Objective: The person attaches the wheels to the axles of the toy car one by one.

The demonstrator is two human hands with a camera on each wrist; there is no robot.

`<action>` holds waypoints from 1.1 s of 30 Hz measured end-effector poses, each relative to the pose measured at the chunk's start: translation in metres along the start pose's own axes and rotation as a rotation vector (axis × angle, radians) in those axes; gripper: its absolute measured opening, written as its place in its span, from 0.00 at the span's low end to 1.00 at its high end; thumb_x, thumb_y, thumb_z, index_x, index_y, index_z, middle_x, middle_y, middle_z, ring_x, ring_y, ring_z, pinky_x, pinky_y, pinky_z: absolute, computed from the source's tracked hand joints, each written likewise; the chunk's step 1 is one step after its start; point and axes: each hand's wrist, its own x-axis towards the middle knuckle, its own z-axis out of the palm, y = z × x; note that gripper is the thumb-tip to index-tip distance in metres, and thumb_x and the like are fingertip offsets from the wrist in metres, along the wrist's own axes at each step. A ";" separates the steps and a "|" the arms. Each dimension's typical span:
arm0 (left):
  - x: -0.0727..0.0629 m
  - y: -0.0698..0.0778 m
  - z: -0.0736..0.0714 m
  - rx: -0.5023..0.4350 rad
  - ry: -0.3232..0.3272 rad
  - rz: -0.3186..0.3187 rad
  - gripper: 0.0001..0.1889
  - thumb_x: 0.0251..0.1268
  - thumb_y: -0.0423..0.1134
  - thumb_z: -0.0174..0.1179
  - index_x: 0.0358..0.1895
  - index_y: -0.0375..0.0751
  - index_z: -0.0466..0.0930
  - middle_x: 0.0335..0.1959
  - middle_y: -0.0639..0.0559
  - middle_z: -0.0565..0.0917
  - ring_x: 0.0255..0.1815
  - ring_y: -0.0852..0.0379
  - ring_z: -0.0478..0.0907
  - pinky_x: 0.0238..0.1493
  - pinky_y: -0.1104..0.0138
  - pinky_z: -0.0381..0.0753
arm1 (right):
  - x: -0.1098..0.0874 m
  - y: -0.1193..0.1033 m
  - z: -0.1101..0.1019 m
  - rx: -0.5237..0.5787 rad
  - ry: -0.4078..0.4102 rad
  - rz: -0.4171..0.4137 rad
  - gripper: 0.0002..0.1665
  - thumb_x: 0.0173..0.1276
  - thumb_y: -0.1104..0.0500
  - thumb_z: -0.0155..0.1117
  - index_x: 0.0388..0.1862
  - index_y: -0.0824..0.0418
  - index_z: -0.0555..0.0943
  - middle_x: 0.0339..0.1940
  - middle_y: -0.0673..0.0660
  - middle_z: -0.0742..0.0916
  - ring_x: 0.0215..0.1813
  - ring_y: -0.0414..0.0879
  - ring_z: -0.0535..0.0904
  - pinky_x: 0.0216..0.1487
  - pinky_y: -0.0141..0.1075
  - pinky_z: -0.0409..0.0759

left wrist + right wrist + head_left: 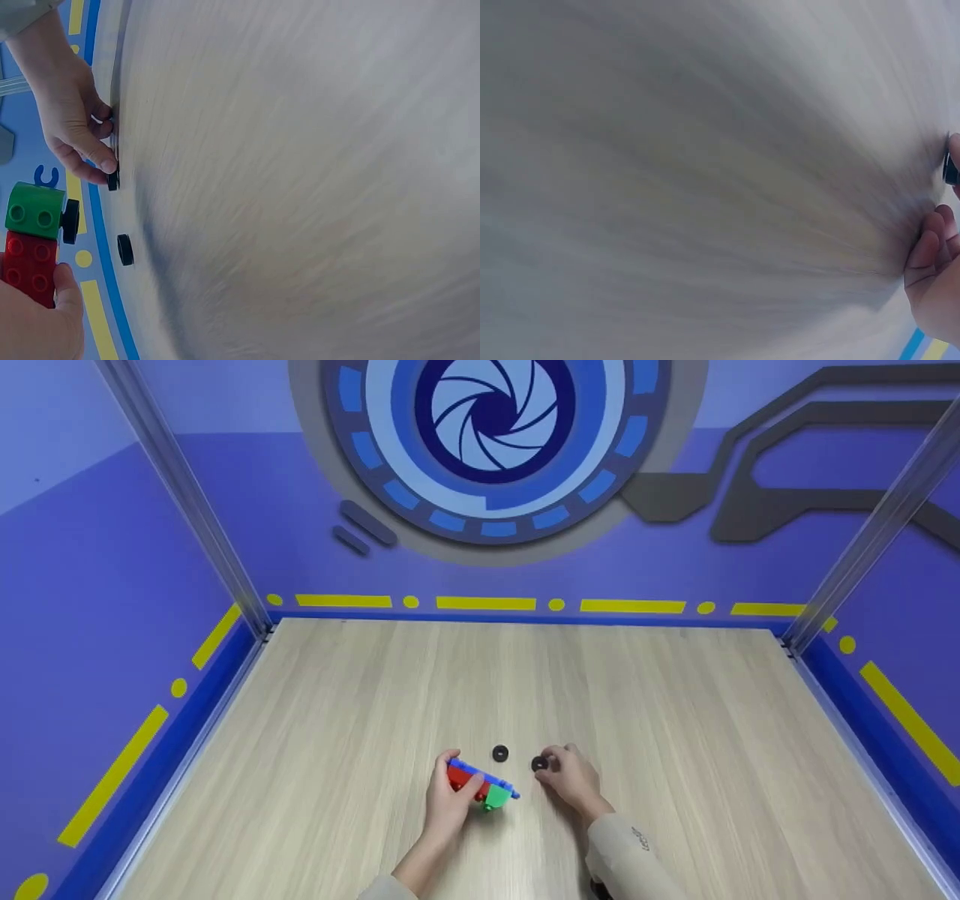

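A toy vehicle of building blocks is in my left hand (446, 802), gripped between thumb and fingers. It has red bricks (30, 262), a green brick (498, 796) at one end and a long blue base (480, 774). Beside the green brick, the left wrist view shows a dark wheel-like disc (70, 221). My right hand (576, 780) pinches a small black wheel (539, 763) at the tabletop. Between the hands, slightly farther off, a second black wheel (500, 753) lies on the table. Only part of the right hand shows in the right wrist view.
The wood-grain table (360, 697) is bounded by blue-purple printed panels (495, 577) at the back and both sides. Metal posts (202, 525) stand at the rear corners.
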 end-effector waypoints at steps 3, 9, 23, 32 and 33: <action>-0.001 0.001 0.000 0.005 0.001 0.003 0.25 0.58 0.32 0.54 0.59 0.36 0.58 0.53 0.39 0.68 0.50 0.48 0.68 0.50 0.57 0.72 | -0.002 0.002 0.000 0.025 0.027 -0.017 0.17 0.49 0.55 0.67 0.40 0.56 0.79 0.35 0.52 0.77 0.36 0.45 0.73 0.40 0.40 0.70; -0.001 0.002 0.000 0.002 0.002 0.001 0.25 0.58 0.32 0.54 0.59 0.36 0.58 0.54 0.38 0.68 0.50 0.47 0.68 0.49 0.57 0.73 | -0.007 0.011 -0.004 0.148 0.043 -0.029 0.16 0.51 0.61 0.65 0.40 0.63 0.78 0.38 0.56 0.81 0.44 0.49 0.76 0.47 0.44 0.72; -0.001 0.003 0.000 -0.010 -0.005 -0.017 0.25 0.58 0.32 0.54 0.59 0.37 0.58 0.54 0.38 0.67 0.51 0.47 0.68 0.49 0.58 0.73 | -0.020 0.026 -0.022 0.249 -0.021 -0.081 0.16 0.51 0.66 0.64 0.41 0.66 0.76 0.37 0.57 0.80 0.38 0.46 0.74 0.37 0.35 0.74; 0.013 -0.029 0.005 -0.001 -0.009 -0.015 0.28 0.57 0.37 0.56 0.61 0.40 0.57 0.57 0.40 0.67 0.51 0.50 0.68 0.49 0.60 0.74 | -0.030 0.023 -0.029 0.202 -0.047 -0.132 0.17 0.49 0.65 0.66 0.40 0.63 0.77 0.37 0.53 0.79 0.38 0.43 0.75 0.35 0.30 0.73; 0.015 -0.032 0.005 -0.001 -0.009 -0.019 0.28 0.57 0.38 0.57 0.61 0.41 0.57 0.57 0.40 0.67 0.52 0.50 0.68 0.49 0.61 0.74 | -0.032 0.022 -0.030 0.203 -0.053 -0.140 0.17 0.49 0.64 0.66 0.40 0.63 0.77 0.37 0.53 0.79 0.38 0.43 0.75 0.35 0.30 0.73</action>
